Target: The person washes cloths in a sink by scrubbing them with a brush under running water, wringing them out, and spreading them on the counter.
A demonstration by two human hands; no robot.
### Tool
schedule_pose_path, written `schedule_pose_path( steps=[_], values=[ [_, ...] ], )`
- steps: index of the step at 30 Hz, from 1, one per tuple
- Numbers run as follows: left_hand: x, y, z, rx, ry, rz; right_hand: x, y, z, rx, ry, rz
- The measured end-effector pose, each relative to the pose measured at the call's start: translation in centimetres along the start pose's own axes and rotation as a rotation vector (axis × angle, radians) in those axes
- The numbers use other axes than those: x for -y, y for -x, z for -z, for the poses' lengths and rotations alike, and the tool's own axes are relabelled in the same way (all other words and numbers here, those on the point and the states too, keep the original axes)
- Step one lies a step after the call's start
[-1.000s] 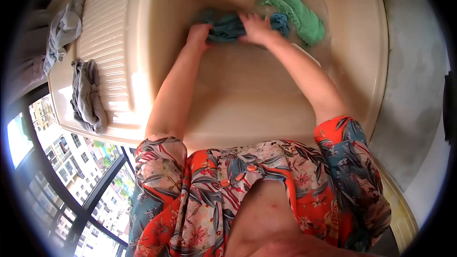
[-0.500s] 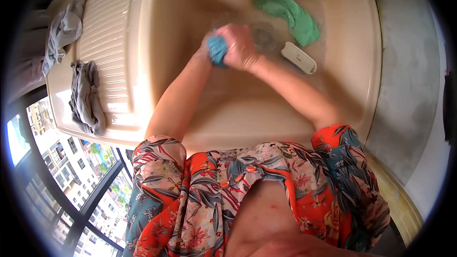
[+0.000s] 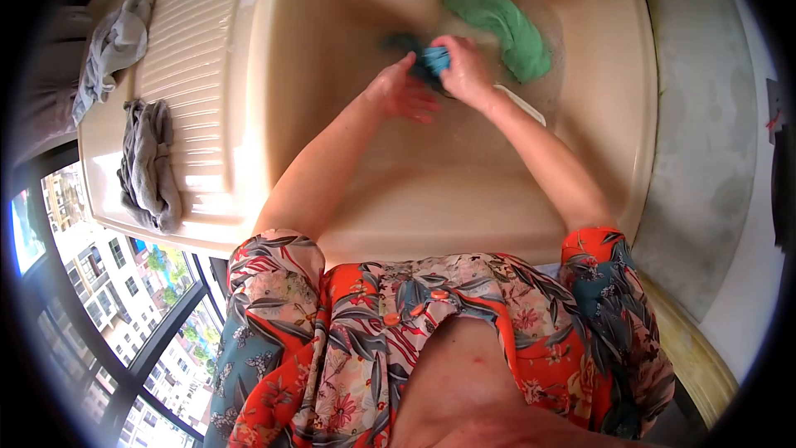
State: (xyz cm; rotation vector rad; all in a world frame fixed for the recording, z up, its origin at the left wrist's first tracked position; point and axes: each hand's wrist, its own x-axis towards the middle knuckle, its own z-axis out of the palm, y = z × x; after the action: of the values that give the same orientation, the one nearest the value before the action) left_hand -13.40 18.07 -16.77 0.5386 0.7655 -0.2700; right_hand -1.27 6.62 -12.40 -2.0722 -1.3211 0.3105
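Over the basin of a beige sink (image 3: 414,207), my right hand (image 3: 466,72) is closed on a blue-teal cloth (image 3: 436,59). The darker part of the cloth hangs to the left, blurred by motion. My left hand (image 3: 404,93) is just left of and below it, fingers spread, with nothing in its palm. A wet green cloth (image 3: 507,31) lies in shallow water to the right of my hands. Partly hidden behind my right wrist is a white oblong object (image 3: 524,105) on the basin floor.
Left of the basin is a ribbed drainboard (image 3: 192,75). A crumpled grey cloth (image 3: 149,168) lies on it, and a lighter grey cloth (image 3: 116,40) hangs at its far left edge. A grey wall ledge (image 3: 701,133) borders the sink on the right.
My hands were pressed together round the bunched blue cloth; now they are apart. My right hand has moved right with the cloth, now looser, and my left hand has opened.
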Motion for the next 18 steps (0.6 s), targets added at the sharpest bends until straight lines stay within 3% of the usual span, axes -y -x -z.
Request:
schedule_pose_path(
  steps=[1, 3, 5, 6, 9, 12, 15, 18],
  values=[
    [0.4, -1.0, 0.2, 0.048, 0.096, 0.020, 2.8, 0.6, 0.6, -0.032, -0.132, 0.176],
    [-0.2, -1.2, 1.3, 0.427, 0.643, 0.033, 7.0, 2.2, 1.4, 0.019, -0.280, 0.427],
    [-2.5, 6.2, -4.2, 0.082, 0.210, 0.028, 9.0, 3.9, 2.1, 0.135, -0.314, 0.510],
    [-3.0, 6.1, -4.1, -0.031, 0.233, 0.115, 9.1, 4.1, 2.3, 0.159, -0.356, 0.495],
    [-3.7, 4.9, -2.8, 0.155, 0.353, 0.086, 10.0, 3.6, 5.0, 0.344, -0.470, 0.391],
    [-3.6, 5.7, -4.8, -0.173, 0.013, -0.227, 8.1, 1.4, 7.5, 0.596, -0.750, 0.214],
    [-3.1, 6.0, -5.7, 0.379, 0.408, -0.140, 2.3, -4.3, 9.2, 0.723, -1.135, -0.019],
    [-3.2, 8.2, -7.3, 0.263, 0.022, -0.198, -2.3, -5.0, 3.9, 0.651, -1.537, -0.184]
  ],
)
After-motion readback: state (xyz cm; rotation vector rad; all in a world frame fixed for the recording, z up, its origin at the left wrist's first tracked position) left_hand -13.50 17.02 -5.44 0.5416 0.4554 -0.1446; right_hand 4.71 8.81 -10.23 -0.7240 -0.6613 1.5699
